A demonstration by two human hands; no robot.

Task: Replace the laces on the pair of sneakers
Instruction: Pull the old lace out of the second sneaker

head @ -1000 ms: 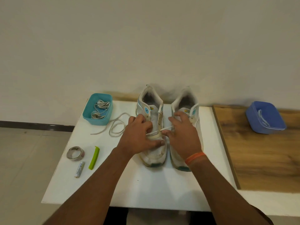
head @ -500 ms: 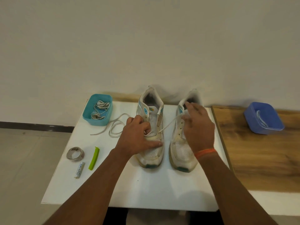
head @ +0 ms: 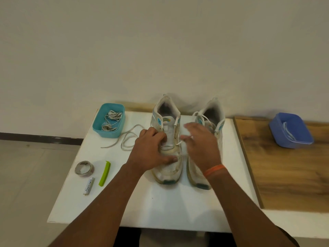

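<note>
Left hand (head: 151, 150) grips the left sneaker (head: 168, 139) on the table (head: 178, 207), thumb across its toe. Right hand (head: 201, 145), blurred, looks released beside the lace (head: 179, 143). Step: threading the lowest eyelets. Next: catch the lace end, feed the next eyelet.
</note>
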